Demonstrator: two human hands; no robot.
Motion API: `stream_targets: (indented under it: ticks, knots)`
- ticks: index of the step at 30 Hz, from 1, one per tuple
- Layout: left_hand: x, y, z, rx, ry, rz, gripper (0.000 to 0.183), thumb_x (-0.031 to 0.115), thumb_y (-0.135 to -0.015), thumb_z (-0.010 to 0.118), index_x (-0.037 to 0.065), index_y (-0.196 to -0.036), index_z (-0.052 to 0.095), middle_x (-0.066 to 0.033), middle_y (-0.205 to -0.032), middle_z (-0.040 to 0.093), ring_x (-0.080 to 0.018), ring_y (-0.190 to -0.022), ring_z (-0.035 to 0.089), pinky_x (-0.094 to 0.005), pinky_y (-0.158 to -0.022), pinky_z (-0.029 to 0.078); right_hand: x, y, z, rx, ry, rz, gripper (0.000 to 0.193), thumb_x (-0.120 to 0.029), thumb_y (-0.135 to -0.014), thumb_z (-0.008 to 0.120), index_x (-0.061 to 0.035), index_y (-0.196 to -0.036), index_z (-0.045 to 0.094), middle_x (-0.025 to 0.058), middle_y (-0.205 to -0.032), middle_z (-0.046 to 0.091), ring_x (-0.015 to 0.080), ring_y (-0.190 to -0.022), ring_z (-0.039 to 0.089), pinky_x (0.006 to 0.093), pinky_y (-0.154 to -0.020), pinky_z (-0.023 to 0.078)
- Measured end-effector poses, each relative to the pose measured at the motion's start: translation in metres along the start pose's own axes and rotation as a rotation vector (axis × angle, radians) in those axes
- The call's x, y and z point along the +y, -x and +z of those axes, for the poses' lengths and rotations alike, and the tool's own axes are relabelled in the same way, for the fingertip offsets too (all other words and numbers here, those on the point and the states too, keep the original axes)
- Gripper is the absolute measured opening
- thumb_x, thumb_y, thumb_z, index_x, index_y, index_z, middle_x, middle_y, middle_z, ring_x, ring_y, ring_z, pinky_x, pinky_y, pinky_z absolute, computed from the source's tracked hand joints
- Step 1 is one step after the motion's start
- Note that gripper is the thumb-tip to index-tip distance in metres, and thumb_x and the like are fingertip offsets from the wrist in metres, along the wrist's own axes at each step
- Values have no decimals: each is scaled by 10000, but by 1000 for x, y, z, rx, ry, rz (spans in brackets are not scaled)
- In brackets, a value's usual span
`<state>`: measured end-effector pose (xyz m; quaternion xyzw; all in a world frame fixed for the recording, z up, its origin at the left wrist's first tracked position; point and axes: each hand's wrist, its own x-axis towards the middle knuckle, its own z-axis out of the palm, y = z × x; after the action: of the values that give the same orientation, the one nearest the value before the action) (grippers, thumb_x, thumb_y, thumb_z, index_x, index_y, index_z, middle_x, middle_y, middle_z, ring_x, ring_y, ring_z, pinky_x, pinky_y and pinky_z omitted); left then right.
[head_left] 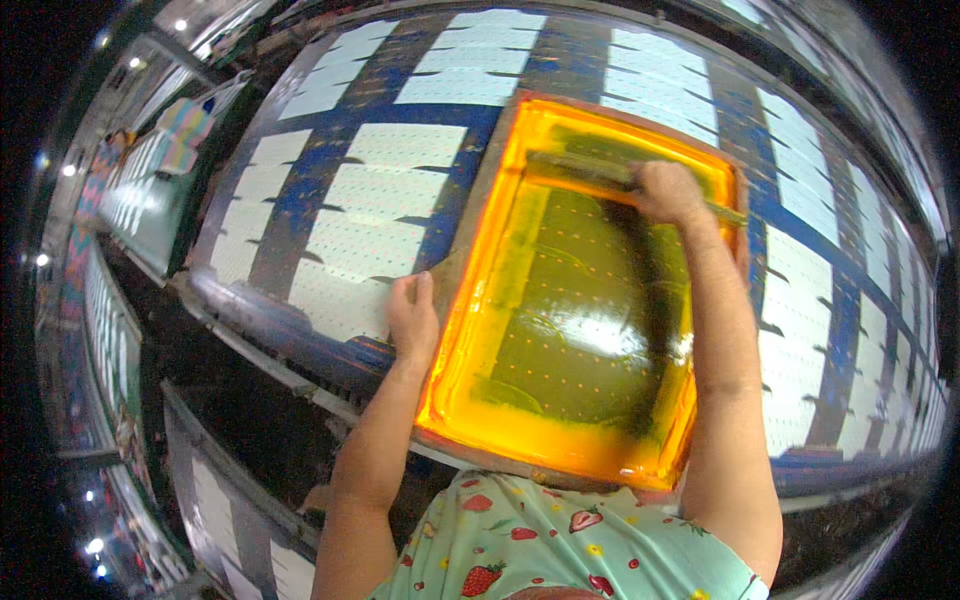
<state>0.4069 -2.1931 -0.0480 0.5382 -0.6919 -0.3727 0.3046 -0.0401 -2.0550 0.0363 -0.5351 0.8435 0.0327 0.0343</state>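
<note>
A screen-printing frame coated in yellow-orange ink lies across the table in front of me. Its olive-coloured mesh carries rows of small dots and a bright glare. Toward its far end, my right hand is closed around a long squeegee that spans most of the frame's width. My left hand is at the frame's left side, fingers curled at a brownish part of its edge; the exact grip is partly hidden. Under and around the frame lie white dotted sheets in rows.
The long printing table has a blue, worn surface between the sheets. To the left, beyond a dark gap, stand other tables, one with a pastel-coloured stack on it. More sheets lie right of the frame. My patterned shirt touches the near side.
</note>
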Motion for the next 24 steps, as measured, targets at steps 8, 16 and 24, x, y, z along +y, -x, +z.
stream_targets:
  ticks: [8, 16, 24]
  knots:
    - [2, 1, -7, -71, 88, 49, 490, 388, -1013, 810, -41, -1208, 677, -213, -1167, 752, -351, -1088, 727, -448, -965, 558, -116, 161, 1, 12, -50, -25, 259, -126, -835, 717, -115, -1083, 794, 193, -960, 807, 413, -929, 804, 547, -821, 662]
    - [-10, 0, -3, -122, 156, 84, 608, 287, -846, 958, 8, -1285, 644, -200, -1187, 765, -345, -1095, 751, -447, -980, 583, -224, 304, 7, 6, -108, -22, 335, -157, -887, 767, -210, -1215, 808, 129, -1058, 791, 361, -1010, 792, 519, -854, 655]
    - [-4, 1, -9, -116, 170, 71, 599, 289, -837, 961, 6, -1272, 660, -186, -1194, 773, -357, -1108, 750, -460, -981, 579, -281, 383, 14, 68, -149, -59, 433, -381, -883, 860, -143, -1237, 782, 124, -1125, 745, 355, -1076, 734, 498, -926, 611]
